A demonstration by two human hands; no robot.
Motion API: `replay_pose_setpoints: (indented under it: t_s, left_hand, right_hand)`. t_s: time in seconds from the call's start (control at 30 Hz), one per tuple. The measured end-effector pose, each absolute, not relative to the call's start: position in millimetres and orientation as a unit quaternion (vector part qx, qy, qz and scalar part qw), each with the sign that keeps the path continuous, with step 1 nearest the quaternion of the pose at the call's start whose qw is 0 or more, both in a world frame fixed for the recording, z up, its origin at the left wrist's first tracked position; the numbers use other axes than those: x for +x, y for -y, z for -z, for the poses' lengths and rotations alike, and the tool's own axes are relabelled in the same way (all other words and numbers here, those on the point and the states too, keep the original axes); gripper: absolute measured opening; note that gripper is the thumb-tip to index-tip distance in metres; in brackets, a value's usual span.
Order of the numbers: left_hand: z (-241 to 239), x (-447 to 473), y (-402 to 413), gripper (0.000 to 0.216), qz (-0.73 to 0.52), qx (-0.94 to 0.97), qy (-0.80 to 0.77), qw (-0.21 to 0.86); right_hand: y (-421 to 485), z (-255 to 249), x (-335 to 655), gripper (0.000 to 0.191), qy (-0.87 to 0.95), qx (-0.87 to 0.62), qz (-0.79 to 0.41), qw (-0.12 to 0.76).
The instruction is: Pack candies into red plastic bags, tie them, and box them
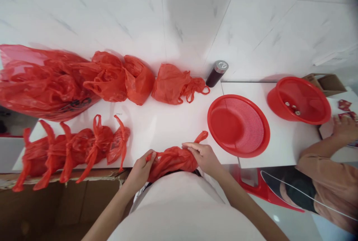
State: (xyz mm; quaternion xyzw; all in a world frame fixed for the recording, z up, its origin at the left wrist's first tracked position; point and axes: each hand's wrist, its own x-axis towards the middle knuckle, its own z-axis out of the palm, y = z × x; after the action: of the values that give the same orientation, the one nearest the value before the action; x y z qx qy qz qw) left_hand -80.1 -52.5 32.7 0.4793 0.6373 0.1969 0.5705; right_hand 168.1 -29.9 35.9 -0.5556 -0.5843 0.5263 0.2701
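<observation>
A crumpled red plastic bag (173,160) lies at the table's front edge, close against my body. My left hand (143,168) pinches its left end, thumb and fingertips pressed together. At the other end my right hand (201,154) grips the bag near a handle that sticks up past my fingers. What the bag contains is hidden. To the left, several red bags with knotted handles (96,144) stand in a row along the front edge. More red bags, such as a slumped one (171,84), sit along the wall.
A red perforated basket (253,125) is right of my hands, with a red basin (313,101) holding a few small items beyond it. A dark tumbler (215,75) stands by the wall. A cardboard box (84,203) is below left. At far right, another person's arm (321,147) reaches over the table.
</observation>
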Motion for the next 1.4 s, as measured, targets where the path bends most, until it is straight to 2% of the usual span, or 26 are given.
replay_pose_setpoints:
  t_s: [0.17, 0.27, 0.37, 0.43, 0.5, 0.57, 0.6, 0.67, 0.73, 0.87, 0.93, 1.07, 1.13, 1.27, 1.4]
  left_hand:
    - [-39, -87, 53, 0.041, -0.269, 0.336, -0.609, 0.666]
    - [-39, -93, 49, 0.041, -0.296, 0.313, -0.593, 0.681]
    - [-34, -100, 45, 0.040, -0.260, 0.350, -0.604, 0.667]
    - [-29, -102, 43, 0.036, -0.231, 0.426, -0.649, 0.587]
    - [-25, -98, 41, 0.035, -0.238, 0.523, -0.684, 0.450]
    - [-23, -87, 36, 0.040, -0.257, 0.610, -0.666, 0.342]
    - [-22, -78, 33, 0.043, -0.260, 0.648, -0.638, 0.325]
    - [-22, -58, 25, 0.041, -0.239, 0.705, -0.569, 0.348]
    - [-22, -39, 18, 0.030, -0.191, 0.727, -0.522, 0.402]
    - [-27, -23, 9, 0.023, -0.134, 0.690, -0.524, 0.481]
    - [-31, -27, 6, 0.022, -0.126, 0.660, -0.555, 0.490]
    - [-37, -36, 2, 0.027, -0.111, 0.603, -0.599, 0.515]
    - [-38, -39, 1, 0.030, -0.122, 0.572, -0.618, 0.526]
    - [-34, -44, 3, 0.030, -0.146, 0.524, -0.643, 0.539]
    - [-27, -56, 9, 0.027, -0.150, 0.495, -0.654, 0.551]
  right_hand:
    - [12, -14, 191, 0.031, 0.613, -0.593, -0.435, 0.290]
    - [5, -9, 189, 0.030, 0.621, -0.595, -0.412, 0.300]
    - [6, -8, 179, 0.031, 0.610, -0.596, -0.403, 0.333]
    - [10, -9, 172, 0.030, 0.607, -0.588, -0.405, 0.349]
    - [14, -11, 165, 0.030, 0.612, -0.574, -0.415, 0.351]
    - [18, -15, 157, 0.029, 0.619, -0.552, -0.435, 0.351]
    - [20, -18, 153, 0.030, 0.622, -0.540, -0.444, 0.353]
    - [24, -24, 147, 0.030, 0.628, -0.521, -0.454, 0.358]
    - [25, -28, 144, 0.029, 0.623, -0.518, -0.457, 0.367]
    - [28, -20, 171, 0.027, 0.550, -0.584, -0.458, 0.383]
    - [30, -8, 202, 0.031, 0.514, -0.649, -0.440, 0.348]
    - [38, 17, 274, 0.031, 0.527, -0.724, -0.430, 0.111]
    - [38, 26, 301, 0.032, 0.536, -0.746, -0.393, 0.049]
    - [23, 34, 322, 0.047, 0.528, -0.800, -0.280, 0.059]
    - [0, 31, 292, 0.045, 0.560, -0.757, -0.328, 0.076]
